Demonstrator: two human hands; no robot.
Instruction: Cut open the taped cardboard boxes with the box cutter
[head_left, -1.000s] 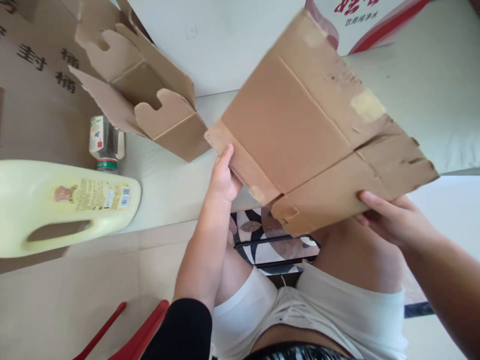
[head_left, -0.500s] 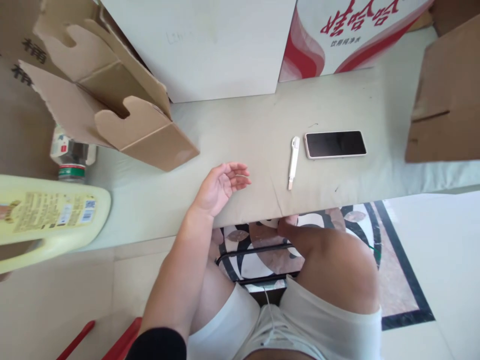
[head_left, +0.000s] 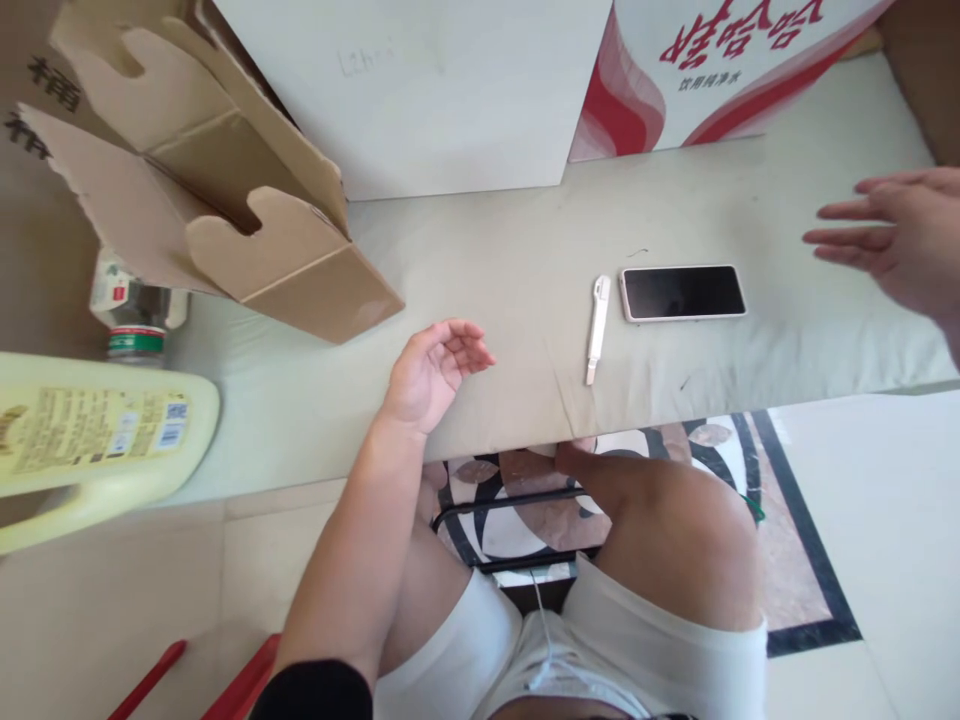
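Observation:
My left hand (head_left: 435, 375) rests palm up at the near edge of the cloth-covered surface (head_left: 510, 270), its fingers loosely curled and apart, with nothing in it. At the right edge of the view, my right hand (head_left: 889, 235) hovers over the surface with fingers spread and holds nothing. Between the hands lies a slim white tool (head_left: 597, 330) that looks like a box cutter. Just right of it is a phone (head_left: 684, 293) with a dark screen and pale case. An opened cardboard box (head_left: 300, 265), flaps up, stands to the left of my left hand.
A white carton (head_left: 450, 110) and a red-and-white water carton (head_left: 705, 85) stand at the back. On the left are a yellow jug (head_left: 97, 430) and a clear bottle (head_left: 135, 315) with a green band. Red bars (head_left: 150, 680) show at lower left, by the floor.
The brown cardboard box at the right has gone out of view. My right hand has appeared there, fingers spread. My left hand has barely moved; the view has shifted slightly.

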